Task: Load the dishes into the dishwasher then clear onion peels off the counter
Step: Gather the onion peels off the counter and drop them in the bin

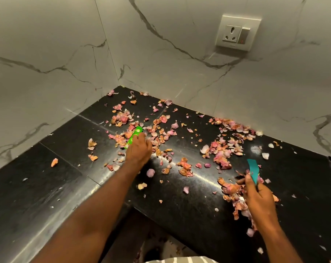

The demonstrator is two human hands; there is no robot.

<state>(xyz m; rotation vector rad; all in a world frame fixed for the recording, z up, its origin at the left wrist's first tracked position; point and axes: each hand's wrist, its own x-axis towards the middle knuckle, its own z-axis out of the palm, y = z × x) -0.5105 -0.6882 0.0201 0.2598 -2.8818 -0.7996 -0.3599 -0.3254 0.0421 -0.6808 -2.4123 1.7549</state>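
Pink and orange onion peels lie scattered across the black corner counter, with denser heaps near the back wall and by the front right edge. My left hand reaches into the middle of the peels and grips a bright green flat tool, its end pressed among them. My right hand holds a teal flat scraper upright beside the front right heap. No dishes or dishwasher are in view.
White marble-pattern walls meet in the corner behind the counter. A wall socket with a switch sits high on the right wall. The counter's inner front edge drops to the floor below, where a few peels lie.
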